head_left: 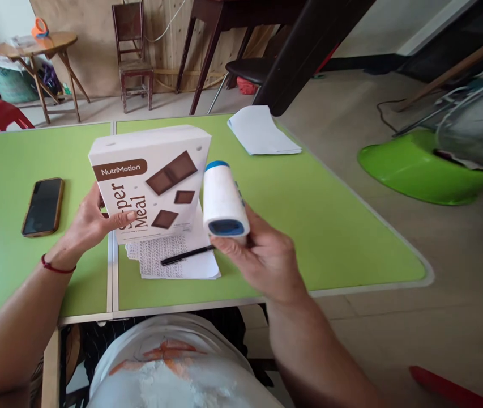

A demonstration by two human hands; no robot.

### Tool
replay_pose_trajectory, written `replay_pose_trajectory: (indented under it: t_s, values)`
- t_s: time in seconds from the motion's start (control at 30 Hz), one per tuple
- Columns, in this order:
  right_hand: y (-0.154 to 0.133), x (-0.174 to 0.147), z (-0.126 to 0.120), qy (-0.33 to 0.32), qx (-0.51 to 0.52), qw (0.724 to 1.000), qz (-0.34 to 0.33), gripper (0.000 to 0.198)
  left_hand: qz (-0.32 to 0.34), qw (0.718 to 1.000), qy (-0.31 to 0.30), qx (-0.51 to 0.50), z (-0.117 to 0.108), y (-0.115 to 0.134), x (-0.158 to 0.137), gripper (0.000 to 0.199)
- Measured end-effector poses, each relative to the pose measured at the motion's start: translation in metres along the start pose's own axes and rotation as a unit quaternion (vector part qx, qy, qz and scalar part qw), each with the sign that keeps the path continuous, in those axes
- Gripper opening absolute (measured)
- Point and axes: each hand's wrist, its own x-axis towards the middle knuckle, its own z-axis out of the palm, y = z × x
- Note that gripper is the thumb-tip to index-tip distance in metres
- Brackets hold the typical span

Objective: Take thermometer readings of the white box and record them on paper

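Two grips I see: my left hand holds one rectangular white-brown cardboard box, my right hand one rounded white-blue plastic device.

I sat in what looked like a home's living space. Past my green table stood a small wooden chair, a round wooden table and a green tub.

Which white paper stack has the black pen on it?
The nearer white paper stack bears the black pen and dense writing; the farther stack looks blank.
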Motion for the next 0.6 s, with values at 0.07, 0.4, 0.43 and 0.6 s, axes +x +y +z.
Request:
replay_pose_trajectory:
  t_s: [0.07, 0.4, 0.43, 0.6]
  values:
    - [0.025, 0.006, -0.014, -0.001, -0.116, 0.993, -0.013, 0.051, 0.008, 1.000, 0.017, -0.001, -0.002, -0.007, 0.003, 0.075]
    - [0.085, 0.009, -0.023, -0.121, -0.344, 0.929, -0.066, 0.030, 0.029, 0.999, 0.034, -0.001, -0.007, -0.030, 0.014, 0.076]
    - [0.085, 0.008, -0.023, -0.122, -0.348, 0.927, -0.065, 0.030, 0.031, 0.999, 0.029, 0.000, -0.007, -0.030, 0.014, 0.074]
    - [0.090, 0.007, -0.025, -0.128, -0.347, 0.928, -0.048, 0.031, 0.044, 0.998, 0.021, 0.038, -0.008, -0.030, 0.015, 0.066]
